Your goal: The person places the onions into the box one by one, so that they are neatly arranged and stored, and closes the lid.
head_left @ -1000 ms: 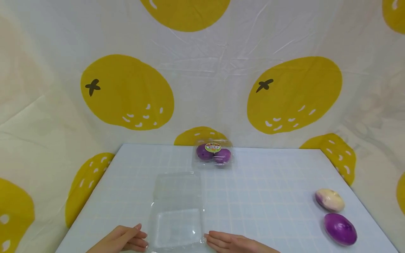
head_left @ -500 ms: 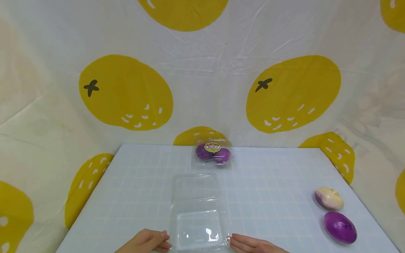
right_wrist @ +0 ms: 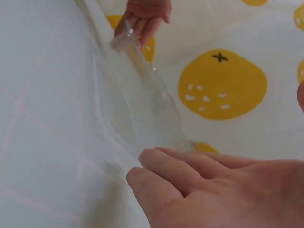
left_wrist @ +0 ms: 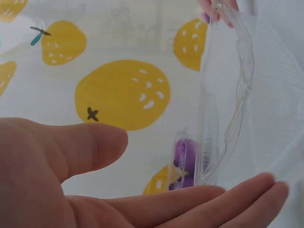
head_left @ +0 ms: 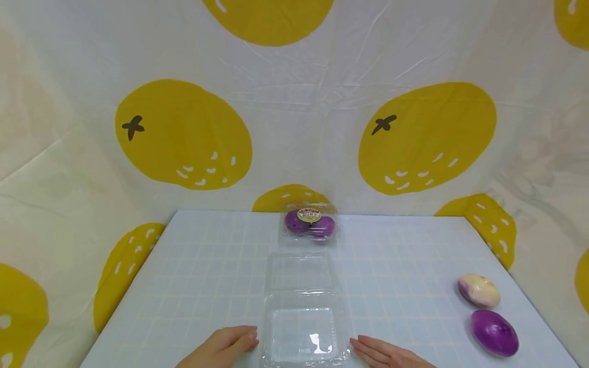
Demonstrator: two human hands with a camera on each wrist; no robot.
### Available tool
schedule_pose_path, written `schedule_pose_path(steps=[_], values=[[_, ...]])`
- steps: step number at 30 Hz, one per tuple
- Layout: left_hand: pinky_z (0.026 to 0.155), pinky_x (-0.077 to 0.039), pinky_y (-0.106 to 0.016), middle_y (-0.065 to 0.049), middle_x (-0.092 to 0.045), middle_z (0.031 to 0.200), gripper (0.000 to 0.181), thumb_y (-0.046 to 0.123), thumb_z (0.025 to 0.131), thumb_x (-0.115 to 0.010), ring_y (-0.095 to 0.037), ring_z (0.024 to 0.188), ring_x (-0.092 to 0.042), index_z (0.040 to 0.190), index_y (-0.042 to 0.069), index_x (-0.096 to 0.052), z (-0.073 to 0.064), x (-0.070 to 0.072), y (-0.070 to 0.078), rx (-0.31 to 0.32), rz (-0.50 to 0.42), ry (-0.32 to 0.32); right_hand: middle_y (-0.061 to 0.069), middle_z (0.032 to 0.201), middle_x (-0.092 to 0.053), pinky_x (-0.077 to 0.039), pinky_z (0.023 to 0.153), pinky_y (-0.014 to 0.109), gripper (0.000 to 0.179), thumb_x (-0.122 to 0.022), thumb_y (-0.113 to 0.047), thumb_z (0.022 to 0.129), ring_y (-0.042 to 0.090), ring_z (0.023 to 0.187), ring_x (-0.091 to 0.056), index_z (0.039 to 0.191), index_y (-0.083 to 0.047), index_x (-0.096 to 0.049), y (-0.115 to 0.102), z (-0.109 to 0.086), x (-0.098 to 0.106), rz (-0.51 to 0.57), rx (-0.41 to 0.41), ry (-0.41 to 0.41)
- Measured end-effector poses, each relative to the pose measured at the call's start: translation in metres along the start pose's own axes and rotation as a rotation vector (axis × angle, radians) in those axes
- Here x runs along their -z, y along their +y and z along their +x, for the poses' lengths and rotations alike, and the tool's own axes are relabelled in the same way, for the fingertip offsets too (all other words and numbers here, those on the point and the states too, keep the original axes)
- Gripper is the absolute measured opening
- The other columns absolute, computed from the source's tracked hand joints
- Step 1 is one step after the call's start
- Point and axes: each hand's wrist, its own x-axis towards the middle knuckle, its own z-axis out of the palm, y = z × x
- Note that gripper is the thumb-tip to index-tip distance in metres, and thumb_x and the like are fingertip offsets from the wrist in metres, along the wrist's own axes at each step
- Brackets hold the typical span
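Note:
An unfolded transparent plastic clamshell box (head_left: 301,327) lies on the table in front of me, its lid spread flat toward the back. My left hand (head_left: 223,347) is by the box's left side, with a slight gap showing in the head view. Its fingers (left_wrist: 209,209) are extended and the thumb is raised, holding nothing. On the opposite side, my right hand (head_left: 391,353) has straight fingers (right_wrist: 175,168) at the box's right edge; whether they touch it I cannot tell. Behind stands a shut transparent box (head_left: 285,237) with a label and purple oval items inside.
Two loose oval items lie at the table's right: a glossy purple one (head_left: 494,333) and a cream-and-purple one (head_left: 479,290) just behind it. The pale checked table (head_left: 198,286) meets a cloth backdrop (head_left: 303,133) printed with yellow fruit at its back edge.
The unfolded box has slid right across the table, with both hands moving right alongside it. My left fingertips now sit slightly away from its side. The loose oval items have stayed put.

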Motion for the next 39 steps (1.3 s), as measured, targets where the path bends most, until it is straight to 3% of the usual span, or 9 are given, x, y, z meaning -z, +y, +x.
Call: schedule_pose_path(steps=[2,5,7,9,12,14,19,30,39], values=[[0.104,-0.033,-0.069,-0.020,-0.058,0.137,0.064,0.046,0.103,-0.048,-0.045,0.132,-0.045,0.140,-0.006,-0.050,-0.005,-0.002,0.011,-0.005,-0.035,0.046,0.010,0.166,0.002,-0.015,0.121,0.027,0.060,-0.004,-0.031,0.109,0.011,0.150,-0.011,0.149,0.008,0.019,-0.008,0.001,0.009,-0.035,-0.017,-0.007],[0.113,-0.038,-0.040,-0.023,-0.044,0.149,0.065,0.039,0.106,-0.043,-0.046,0.139,-0.034,0.149,-0.008,-0.033,-0.002,-0.002,0.009,-0.134,-0.080,0.078,0.003,0.166,-0.005,-0.013,0.120,0.024,0.056,-0.010,-0.022,0.110,0.010,0.150,-0.011,0.153,0.005,0.014,-0.010,0.010,0.024,-0.042,0.118,-0.001],[0.108,-0.035,-0.018,-0.024,-0.036,0.154,0.063,0.033,0.107,-0.043,-0.044,0.142,-0.029,0.152,-0.008,-0.026,0.005,-0.001,0.005,-0.206,-0.135,0.068,-0.005,0.164,-0.015,-0.016,0.118,0.020,0.057,-0.018,-0.013,0.110,0.004,0.148,-0.017,0.152,0.007,0.015,-0.009,0.019,0.028,-0.089,0.203,0.064],[0.098,-0.028,-0.004,-0.025,-0.026,0.158,0.062,0.028,0.107,-0.043,-0.042,0.145,-0.022,0.154,-0.006,-0.020,0.011,-0.001,0.003,-0.259,-0.204,0.051,0.003,0.166,-0.008,-0.017,0.116,0.016,0.063,-0.028,-0.004,0.108,-0.001,0.146,-0.019,0.150,0.010,0.016,-0.006,0.030,0.029,-0.179,0.263,0.150],[0.099,-0.026,-0.002,-0.022,-0.017,0.161,0.062,0.025,0.107,-0.043,-0.039,0.148,-0.013,0.157,-0.002,-0.017,0.022,-0.004,0.000,-0.278,-0.312,0.015,0.013,0.165,0.009,-0.019,0.111,0.010,0.078,-0.040,-0.002,0.104,0.004,0.148,-0.009,0.149,0.007,0.023,-0.007,0.044,0.023,-0.313,0.158,0.337],[0.099,-0.025,-0.002,-0.019,-0.013,0.163,0.063,0.026,0.107,-0.043,-0.036,0.149,-0.009,0.158,0.001,-0.014,0.028,-0.006,-0.002,-0.277,-0.364,-0.008,0.020,0.160,0.024,-0.019,0.108,0.006,0.085,-0.046,-0.005,0.102,0.015,0.149,0.004,0.151,0.001,0.023,-0.006,0.052,0.021,-0.374,0.073,0.409],[0.101,-0.024,-0.003,-0.021,-0.007,0.162,0.067,0.020,0.107,-0.044,-0.038,0.148,-0.004,0.157,-0.001,-0.005,0.039,-0.015,-0.004,-0.321,-0.397,-0.030,0.019,0.160,0.024,-0.020,0.099,0.000,0.093,-0.054,-0.012,0.100,0.040,0.145,0.021,0.154,-0.005,0.022,-0.003,0.063,0.016,-0.443,-0.072,0.467],[0.106,-0.024,-0.008,-0.022,-0.003,0.162,0.066,0.009,0.106,-0.042,-0.038,0.147,-0.004,0.155,-0.005,0.000,0.053,-0.028,0.002,-0.412,-0.429,-0.049,0.016,0.160,0.025,-0.019,0.101,0.001,0.086,-0.046,-0.012,0.103,0.033,0.143,0.025,0.152,-0.001,0.024,-0.007,0.053,0.018,-0.439,-0.040,0.464],[0.110,-0.023,-0.013,-0.024,-0.003,0.161,0.065,0.005,0.105,-0.041,-0.037,0.147,-0.004,0.155,-0.007,-0.002,0.055,-0.031,0.006,-0.420,-0.444,-0.012,0.013,0.161,0.026,-0.023,0.104,0.004,0.082,-0.043,-0.013,0.105,0.031,0.145,0.024,0.153,-0.005,0.023,-0.008,0.055,0.022,-0.383,-0.010,0.455]])
